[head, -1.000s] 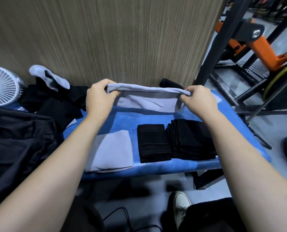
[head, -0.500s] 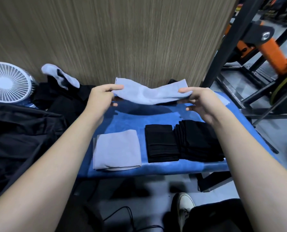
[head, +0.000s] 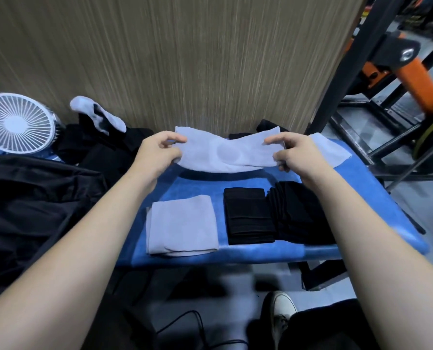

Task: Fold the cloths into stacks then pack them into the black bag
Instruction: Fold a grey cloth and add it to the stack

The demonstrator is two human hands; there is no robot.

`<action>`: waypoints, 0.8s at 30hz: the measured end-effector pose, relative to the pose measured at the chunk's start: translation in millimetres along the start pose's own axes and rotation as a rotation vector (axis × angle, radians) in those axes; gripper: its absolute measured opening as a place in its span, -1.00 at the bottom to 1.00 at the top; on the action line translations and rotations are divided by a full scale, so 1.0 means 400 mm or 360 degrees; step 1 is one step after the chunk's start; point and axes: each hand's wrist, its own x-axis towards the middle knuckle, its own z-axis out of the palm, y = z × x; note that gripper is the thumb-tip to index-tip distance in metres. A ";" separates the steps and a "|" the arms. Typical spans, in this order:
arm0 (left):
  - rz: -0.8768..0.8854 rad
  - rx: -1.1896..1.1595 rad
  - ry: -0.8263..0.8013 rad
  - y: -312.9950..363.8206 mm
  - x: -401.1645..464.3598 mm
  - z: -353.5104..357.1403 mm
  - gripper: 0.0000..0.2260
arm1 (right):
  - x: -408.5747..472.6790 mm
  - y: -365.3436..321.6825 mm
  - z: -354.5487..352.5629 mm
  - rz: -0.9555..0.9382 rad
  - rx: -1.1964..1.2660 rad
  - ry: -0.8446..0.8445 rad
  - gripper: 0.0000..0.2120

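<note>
A light grey cloth (head: 225, 154) hangs folded lengthwise just above the back of the blue table (head: 200, 183). My left hand (head: 157, 152) pinches its left end and my right hand (head: 293, 152) pinches its right end. Another grey cloth (head: 329, 152) lies flat behind my right hand. Near the front edge sit a folded grey cloth (head: 182, 226), a neat stack of black cloths (head: 248, 215) and a looser black stack (head: 301, 213) to its right. The black bag (head: 28, 205) lies open at the left.
A white fan (head: 16, 122) stands at the far left beside a heap of black and grey cloths (head: 101, 132). A wooden panel (head: 185, 59) rises behind the table. Black and orange metal frames (head: 397, 79) stand at the right. My shoe (head: 281, 311) shows below the table.
The grey cloth has gone from being lifted by its top edge to being held folded and lower over the table. Both hands moved slightly closer together.
</note>
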 end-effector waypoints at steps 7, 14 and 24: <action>-0.0053 0.0404 -0.0133 -0.049 0.009 -0.005 -0.62 | 0.013 0.028 0.016 0.0072 -0.0403 -0.0086 -0.64; 0.0032 0.0755 -0.0232 -0.090 0.028 -0.004 -0.69 | 0.021 0.044 0.034 0.0168 -0.0784 -0.0267 -0.64; 0.0144 0.0700 -0.0205 -0.089 0.009 -0.004 -0.69 | 0.016 -0.011 0.069 -0.0213 -0.0716 -0.0037 -0.68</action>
